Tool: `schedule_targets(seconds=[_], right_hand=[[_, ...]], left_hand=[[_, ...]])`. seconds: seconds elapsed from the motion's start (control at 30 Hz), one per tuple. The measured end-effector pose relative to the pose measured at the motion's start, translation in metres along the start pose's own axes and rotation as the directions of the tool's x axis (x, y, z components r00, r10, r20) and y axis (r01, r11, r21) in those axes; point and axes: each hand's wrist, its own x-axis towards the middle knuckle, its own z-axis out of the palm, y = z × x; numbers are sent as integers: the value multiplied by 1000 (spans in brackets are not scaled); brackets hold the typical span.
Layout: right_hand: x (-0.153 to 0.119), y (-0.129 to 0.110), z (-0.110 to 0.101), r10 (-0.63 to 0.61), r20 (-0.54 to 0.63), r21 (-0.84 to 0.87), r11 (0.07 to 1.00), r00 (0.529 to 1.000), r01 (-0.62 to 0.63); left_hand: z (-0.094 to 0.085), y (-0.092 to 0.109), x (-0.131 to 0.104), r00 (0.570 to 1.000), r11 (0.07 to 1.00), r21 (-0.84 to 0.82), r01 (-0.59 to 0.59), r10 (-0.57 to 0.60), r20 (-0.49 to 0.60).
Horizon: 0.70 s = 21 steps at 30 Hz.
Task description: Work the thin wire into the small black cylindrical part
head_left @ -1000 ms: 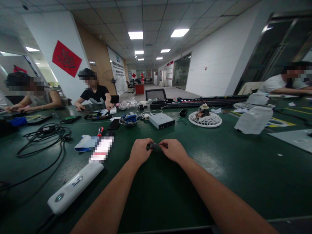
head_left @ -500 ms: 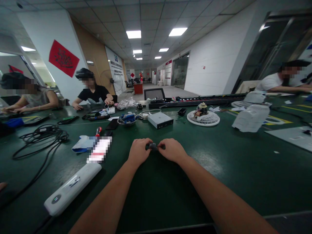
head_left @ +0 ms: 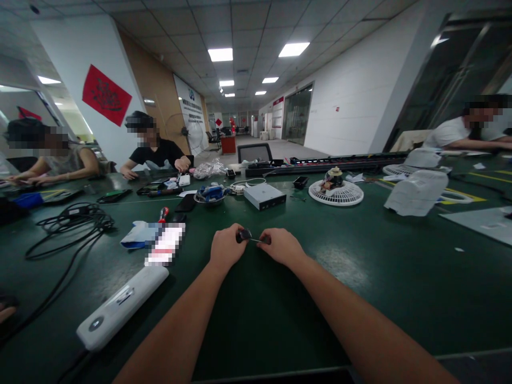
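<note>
Over the green table, my left hand is closed around a small dark rounded part with a shiny face; its exact kind cannot be made out. A thin metal rod spans the gap from this part to the fingertips of my right hand, which pinch its other end. Both hands are close together at the middle of the view. Beyond them sits a grey-white optical disc drive, untouched.
To the left lie a white power strip, a phone, a red-handled screwdriver and a coiled black cable. A white fan grille with a motor stands to the right. Several people sit around the table.
The dark part has turned and drawn toward my left hand, and the thin rod now shows between my hands. Both hands stay in nearly the same place.
</note>
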Motion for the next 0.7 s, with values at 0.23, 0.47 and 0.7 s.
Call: schedule_targets(seconds=[0.23, 0.47, 0.7], right_hand=[[4, 5, 2, -61, -166, 236, 966, 984, 100], [7, 6, 6, -41, -200, 389, 914, 979, 118], [7, 8, 1, 13, -196, 356, 932, 981, 59]], left_hand=[[2, 2, 0, 993, 990, -89, -106, 110, 38], [0, 9, -2, 985, 980, -98, -171, 170, -20], [0, 8, -2, 976, 968, -129, -214, 207, -62]])
